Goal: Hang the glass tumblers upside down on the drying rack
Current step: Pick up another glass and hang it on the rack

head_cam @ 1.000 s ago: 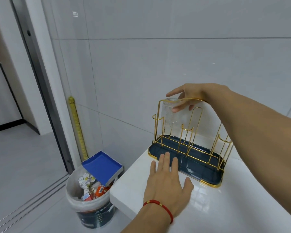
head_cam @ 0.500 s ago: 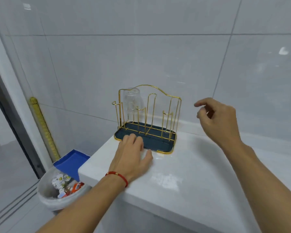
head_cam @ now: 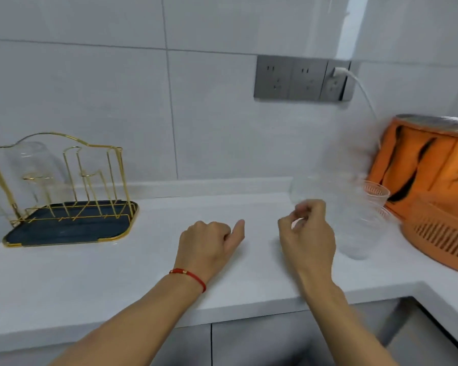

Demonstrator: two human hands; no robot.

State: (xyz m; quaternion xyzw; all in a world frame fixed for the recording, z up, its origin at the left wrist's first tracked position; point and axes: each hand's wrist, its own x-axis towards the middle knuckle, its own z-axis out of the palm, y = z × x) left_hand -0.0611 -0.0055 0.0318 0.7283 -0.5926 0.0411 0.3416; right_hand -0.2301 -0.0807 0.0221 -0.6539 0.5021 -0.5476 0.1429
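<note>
The gold wire drying rack (head_cam: 128,225) with its dark blue tray stands at the left of the white counter (head_cam: 90,281). One clear glass tumbler (head_cam: 35,165) hangs upside down on a rear left peg. More clear tumblers (head_cam: 360,233) stand blurred at the right, one of them (head_cam: 310,188) by the wall. My left hand (head_cam: 209,244) rests mid-counter, loosely curled, holding nothing. My right hand (head_cam: 310,239) hovers just left of the tumblers with its fingers curled in, and I see nothing held in it.
An orange slotted basket (head_cam: 439,239) and an orange bag (head_cam: 428,159) crowd the right end behind the tumblers. A grey socket strip (head_cam: 302,77) with a white cable sits on the tiled wall. The counter's front edge runs below my wrists.
My right hand let go of the tumbler on the rack and swung right toward the other tumblers. My left hand left the tray's edge and curled up. The view panned right.
</note>
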